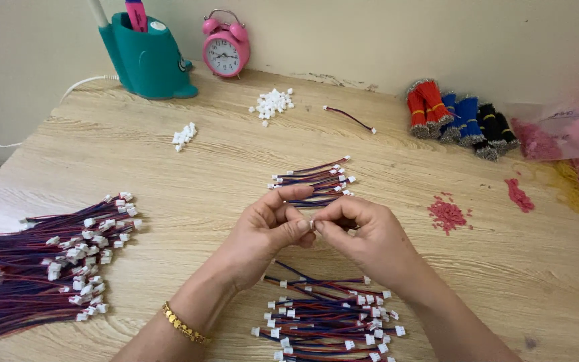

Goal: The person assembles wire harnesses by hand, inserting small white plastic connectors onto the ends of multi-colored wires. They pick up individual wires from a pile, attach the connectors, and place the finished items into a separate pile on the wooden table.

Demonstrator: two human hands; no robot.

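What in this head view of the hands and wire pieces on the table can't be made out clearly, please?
- Head view: the small part pinched between left hand and right hand is hidden by the fingertips.
- The large wire pile runs off the left edge.
- The near wire pile is cut by the bottom edge.
- The clear bag of pink bits is blurred and cropped at the right edge.
- The pink clock dial is too small to read.

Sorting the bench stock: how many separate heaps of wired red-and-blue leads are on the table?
3: big pile at left, small bunch beyond the hands, pile beneath the wrists; part runs off-frame.
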